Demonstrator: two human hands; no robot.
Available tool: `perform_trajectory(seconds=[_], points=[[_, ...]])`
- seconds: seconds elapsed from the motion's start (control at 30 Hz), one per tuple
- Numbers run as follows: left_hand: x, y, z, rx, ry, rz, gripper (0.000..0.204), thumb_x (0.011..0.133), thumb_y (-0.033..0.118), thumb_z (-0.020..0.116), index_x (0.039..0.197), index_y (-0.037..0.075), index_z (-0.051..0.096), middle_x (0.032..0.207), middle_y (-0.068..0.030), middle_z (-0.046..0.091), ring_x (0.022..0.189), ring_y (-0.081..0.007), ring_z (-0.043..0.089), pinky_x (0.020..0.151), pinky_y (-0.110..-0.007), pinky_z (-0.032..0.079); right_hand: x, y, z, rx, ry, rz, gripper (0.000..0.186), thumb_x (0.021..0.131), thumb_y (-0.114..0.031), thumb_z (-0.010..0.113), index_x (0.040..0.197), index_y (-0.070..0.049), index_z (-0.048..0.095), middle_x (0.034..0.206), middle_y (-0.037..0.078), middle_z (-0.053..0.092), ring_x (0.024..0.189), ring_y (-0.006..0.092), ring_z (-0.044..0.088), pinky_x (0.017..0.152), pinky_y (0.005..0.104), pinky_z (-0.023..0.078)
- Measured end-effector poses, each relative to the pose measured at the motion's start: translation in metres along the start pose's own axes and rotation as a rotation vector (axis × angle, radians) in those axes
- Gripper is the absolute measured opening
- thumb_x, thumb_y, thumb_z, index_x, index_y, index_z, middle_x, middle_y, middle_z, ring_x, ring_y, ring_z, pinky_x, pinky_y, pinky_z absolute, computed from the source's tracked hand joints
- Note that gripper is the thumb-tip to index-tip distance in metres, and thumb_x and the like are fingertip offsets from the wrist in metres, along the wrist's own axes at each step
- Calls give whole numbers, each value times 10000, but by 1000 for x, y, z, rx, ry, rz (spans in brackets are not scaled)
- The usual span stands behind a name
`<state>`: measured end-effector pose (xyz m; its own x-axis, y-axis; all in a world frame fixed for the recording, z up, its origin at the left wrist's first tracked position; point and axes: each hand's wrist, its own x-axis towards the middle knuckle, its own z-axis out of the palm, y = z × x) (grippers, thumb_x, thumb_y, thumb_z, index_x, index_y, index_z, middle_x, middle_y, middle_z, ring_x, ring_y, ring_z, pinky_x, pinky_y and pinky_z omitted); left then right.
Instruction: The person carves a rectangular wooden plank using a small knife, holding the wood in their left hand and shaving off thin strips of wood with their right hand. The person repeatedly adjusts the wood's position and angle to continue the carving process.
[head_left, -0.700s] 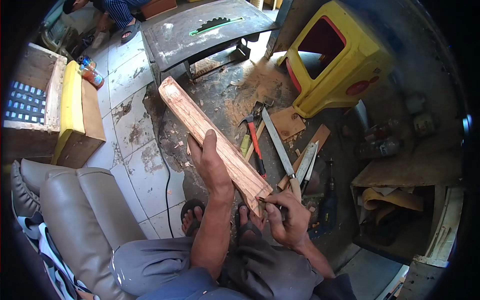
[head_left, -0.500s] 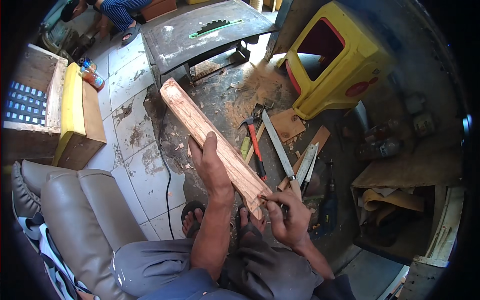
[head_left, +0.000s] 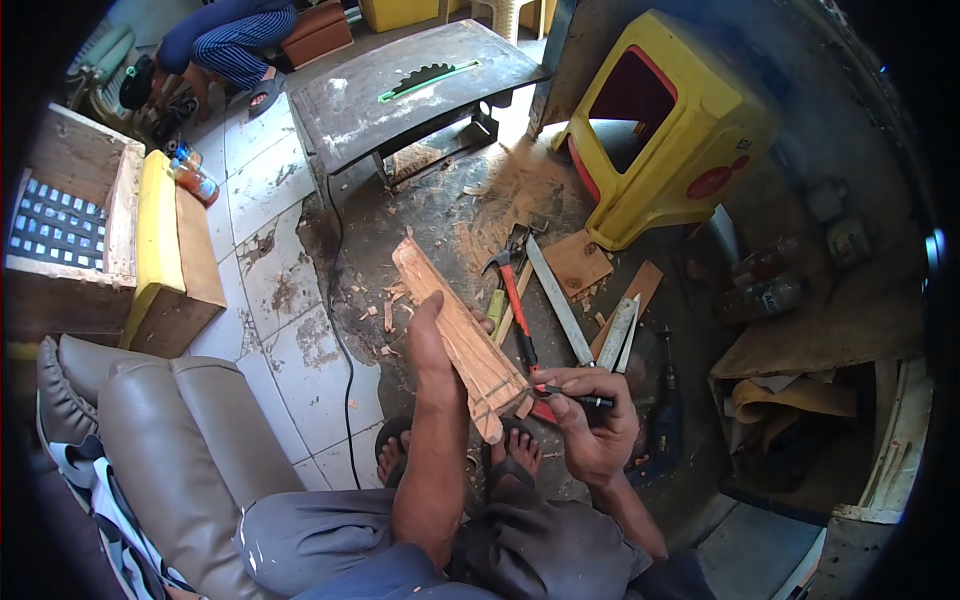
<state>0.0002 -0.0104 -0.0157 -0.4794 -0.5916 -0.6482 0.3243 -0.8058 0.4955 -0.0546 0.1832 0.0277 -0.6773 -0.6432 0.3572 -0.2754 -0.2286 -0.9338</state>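
My left hand [head_left: 430,350] is wrapped round a long, roughly carved piece of wood [head_left: 470,355] and holds it at a slant above the floor. Dark drawn lines cross its near end, which has a notch and a projecting tongue. In my right hand [head_left: 603,432], pinched between thumb and fingers, is a slim black pen [head_left: 588,401]. Its reddish end lies close to the wood's near right corner; whether it touches, I cannot tell. Below and beyond the wood, a claw hammer [head_left: 517,305] with a red and black handle rests on the floor.
A table saw [head_left: 400,85] with its blade raised stands ahead. To its right is a yellow plastic stool [head_left: 625,190]. A long blade [head_left: 560,300], a wood offcut [head_left: 575,262] and a drill [head_left: 664,420] lie on the right. A cable [head_left: 335,300] runs along the left; another person [head_left: 240,45] crouches far left.
The wood's far end has come down and nearer, so the piece looks shorter. My right hand has turned, showing more of the pen. My view has shifted slightly, revealing more of the crouching person.
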Motion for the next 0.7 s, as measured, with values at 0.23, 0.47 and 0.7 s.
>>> perform_trajectory(seconds=[0.23,0.47,0.7], points=[[-4,-3,3,36,45,25,379,983,356,494,985,-21,531,795,-139,585,664,-281,603,590,-387,509,4,-8,2,-86,-56,-46,178,939,31,692,1077,21,580,1069,222,720,1025,296,731,904,384,570],[0,-4,1,-24,39,23,369,988,355,494,982,-13,526,802,-143,587,665,-279,599,583,-389,503,5,-6,2,-119,-77,-61,183,929,28,705,1068,29,585,1055,220,720,1019,301,731,870,378,583],[-4,-2,5,-29,70,16,362,988,348,496,973,-12,520,786,-138,570,668,-271,584,579,-394,501,5,-5,3,-126,-84,-74,188,900,39,725,1050,30,611,1039,204,718,1037,314,725,885,407,573]])
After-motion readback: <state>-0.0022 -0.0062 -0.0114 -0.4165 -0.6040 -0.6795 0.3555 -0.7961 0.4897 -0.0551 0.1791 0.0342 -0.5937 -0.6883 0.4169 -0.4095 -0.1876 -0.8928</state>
